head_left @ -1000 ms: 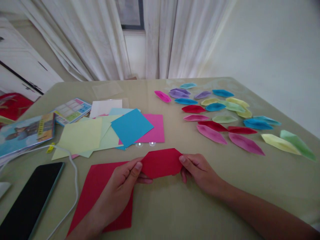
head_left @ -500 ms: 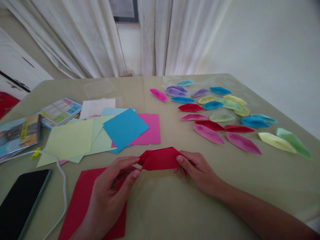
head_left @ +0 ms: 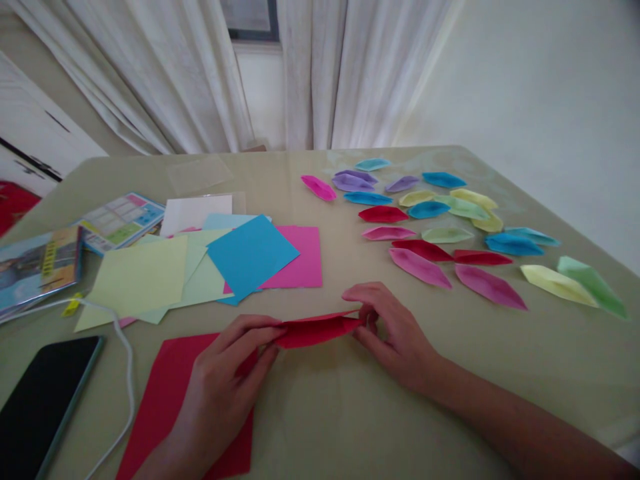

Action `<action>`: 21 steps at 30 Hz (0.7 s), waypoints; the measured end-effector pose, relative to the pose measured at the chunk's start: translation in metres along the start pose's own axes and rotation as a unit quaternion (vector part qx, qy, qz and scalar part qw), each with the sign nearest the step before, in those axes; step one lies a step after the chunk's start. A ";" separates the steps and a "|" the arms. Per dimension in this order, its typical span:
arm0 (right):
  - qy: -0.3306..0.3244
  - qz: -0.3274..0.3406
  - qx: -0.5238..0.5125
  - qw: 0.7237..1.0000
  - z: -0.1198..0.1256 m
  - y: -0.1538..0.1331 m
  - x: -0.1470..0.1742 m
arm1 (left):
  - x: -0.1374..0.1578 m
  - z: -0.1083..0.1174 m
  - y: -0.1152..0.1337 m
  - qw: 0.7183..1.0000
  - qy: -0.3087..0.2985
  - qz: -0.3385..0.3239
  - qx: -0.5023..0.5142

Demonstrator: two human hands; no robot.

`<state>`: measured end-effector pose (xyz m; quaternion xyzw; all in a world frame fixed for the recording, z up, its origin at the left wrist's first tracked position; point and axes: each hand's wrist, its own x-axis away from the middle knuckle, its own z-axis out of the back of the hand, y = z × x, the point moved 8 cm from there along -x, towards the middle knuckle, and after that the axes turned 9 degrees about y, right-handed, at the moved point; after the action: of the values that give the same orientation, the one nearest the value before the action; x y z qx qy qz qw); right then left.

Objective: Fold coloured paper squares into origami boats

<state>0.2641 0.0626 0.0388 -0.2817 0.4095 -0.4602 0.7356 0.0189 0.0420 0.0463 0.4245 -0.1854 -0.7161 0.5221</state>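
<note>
A red folded paper boat [head_left: 317,331] is held above the table between both hands, its long side toward me and its upper edge slightly parted. My left hand [head_left: 227,373] pinches its left end between thumb and fingers. At the right end, my right hand [head_left: 395,337] has its thumb and curled fingers on the tip, with the index finger raised over it. Beneath my left hand lies a red paper sheet [head_left: 175,393]. Several folded paper boats, among them a dark pink one [head_left: 420,267] and a red one [head_left: 383,214], rest on the table at the right.
Loose coloured sheets, with a blue square [head_left: 254,257] on top, lie left of centre beside a pink sheet [head_left: 300,260]. Farther left are a booklet [head_left: 37,270] and a printed card [head_left: 123,222]. A phone [head_left: 45,407] and a white cable [head_left: 131,380] occupy the near left.
The red paper boat has tipped so its opening edge shows and it looks narrower. My right hand's fingers have shifted, with the index finger lifting over the right tip.
</note>
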 end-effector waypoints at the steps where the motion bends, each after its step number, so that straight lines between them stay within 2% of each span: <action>1: 0.002 0.021 0.007 1.000 0.000 -0.003 0.001 | 0.000 -0.001 0.000 1.000 -0.004 -0.002 -0.005; 6: -0.012 0.107 0.046 0.993 -0.002 -0.016 0.005 | 0.002 -0.008 -0.004 0.999 -0.024 0.002 -0.022; 12: -0.024 0.101 0.068 0.992 -0.002 -0.014 0.003 | 0.004 -0.011 -0.012 0.999 -0.037 0.013 -0.037; 17: -0.027 0.101 0.040 0.994 -0.003 -0.011 0.001 | 0.006 -0.014 -0.016 0.997 -0.052 0.014 -0.046; 21: -0.036 0.116 0.054 0.991 -0.007 -0.010 0.002 | 0.006 -0.014 -0.017 0.998 -0.046 0.014 -0.045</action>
<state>0.2546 0.0564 0.0422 -0.2082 0.3873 -0.3827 0.8125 0.0199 0.0454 0.0238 0.3646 -0.1831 -0.7350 0.5416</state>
